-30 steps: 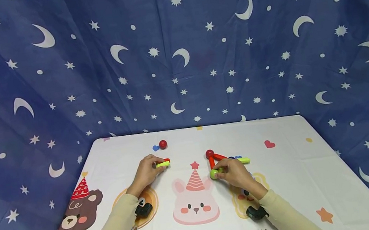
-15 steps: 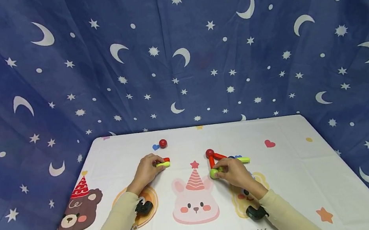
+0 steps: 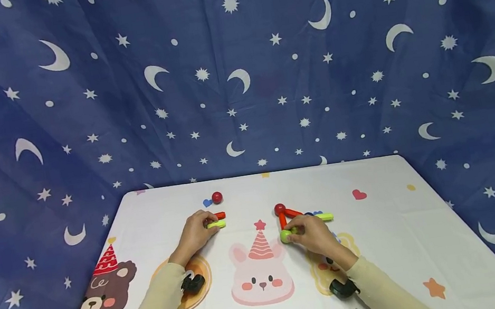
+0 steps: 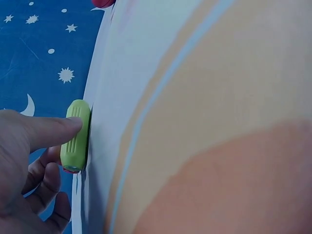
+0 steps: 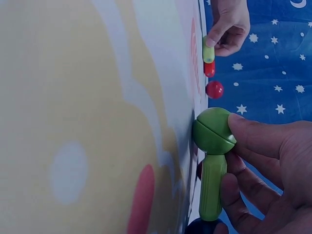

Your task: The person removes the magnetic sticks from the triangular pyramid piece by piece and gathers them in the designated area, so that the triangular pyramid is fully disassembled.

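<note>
My left hand (image 3: 196, 233) pinches a light green ribbed rod (image 4: 76, 134) on the white tabletop, thumb on its near side. A red rod (image 3: 220, 215) lies just behind that one, partly hidden by the fingers. With thumb and fingers, my right hand (image 3: 313, 234) grips a green ball (image 5: 214, 130) joined to a green rod (image 5: 212, 187). This rod leads to a dark blue ball (image 5: 202, 226). Two red rods (image 3: 283, 220) meet at a red ball (image 3: 279, 209); one runs toward the green ball, the other toward the blue ball, where my hand covers part of the frame.
A loose red ball (image 3: 217, 197) sits near the table's far edge, beyond my left hand. Another light green rod (image 3: 324, 217) sticks out rightward from beside the blue ball. A blue curtain (image 3: 235, 71) with moons and stars stands behind the printed white tablecloth (image 3: 385, 240).
The head view has tilted up slightly. A narrow gap now shows between the green and red rods at my left hand. My right hand stays on the green ball.
</note>
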The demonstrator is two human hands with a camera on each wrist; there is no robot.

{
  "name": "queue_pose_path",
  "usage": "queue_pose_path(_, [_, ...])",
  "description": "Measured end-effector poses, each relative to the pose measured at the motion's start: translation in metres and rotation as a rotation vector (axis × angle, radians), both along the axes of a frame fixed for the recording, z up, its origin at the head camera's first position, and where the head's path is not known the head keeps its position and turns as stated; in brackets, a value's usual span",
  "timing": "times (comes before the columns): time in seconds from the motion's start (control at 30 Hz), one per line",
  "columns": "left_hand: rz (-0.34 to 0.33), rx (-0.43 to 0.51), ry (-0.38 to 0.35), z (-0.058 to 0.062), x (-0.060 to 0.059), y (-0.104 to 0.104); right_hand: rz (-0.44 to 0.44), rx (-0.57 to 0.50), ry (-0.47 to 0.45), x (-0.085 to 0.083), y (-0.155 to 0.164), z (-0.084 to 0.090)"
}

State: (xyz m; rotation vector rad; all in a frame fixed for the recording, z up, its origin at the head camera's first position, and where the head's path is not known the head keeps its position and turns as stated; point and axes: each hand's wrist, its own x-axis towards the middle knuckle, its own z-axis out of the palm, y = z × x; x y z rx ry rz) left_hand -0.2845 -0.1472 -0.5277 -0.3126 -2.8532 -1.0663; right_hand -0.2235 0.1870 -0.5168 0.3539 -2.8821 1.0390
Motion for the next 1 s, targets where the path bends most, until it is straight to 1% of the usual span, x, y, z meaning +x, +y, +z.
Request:
queue_pose_path(0.17, [-0.001,0.006,0.014,-0.001,0.001,0.001,-0.009,0.002,-0.002,0.003,-0.001,-0.002])
queue_pose_path(0.27, [0.001,0.023,0.038,-0.001,0.003,0.0,-0.005,0.009,0.001,0.004,-0.001,-0.001])
queue_pose_path(0.47, [-0.009,0.078,0.078,0.006,0.009,0.0,-0.005,0.019,0.007,0.003,-0.001,0.002])
queue_pose_path(0.63, [-0.04,0.107,0.123,0.014,0.015,0.009,0.008,0.041,0.001,0.004,0.0,0.002])
queue_pose_path(0.7, [-0.053,0.124,0.128,0.017,0.019,0.013,0.011,0.034,-0.012,0.004,0.001,0.002])
queue_pose_path(0.83, [-0.081,0.147,0.138,0.02,0.025,0.021,0.01,0.005,-0.045,0.004,0.002,0.003])
queue_pose_path(1.0, [-0.106,0.141,0.142,0.022,0.029,0.03,0.012,-0.005,-0.039,0.004,0.002,0.004])
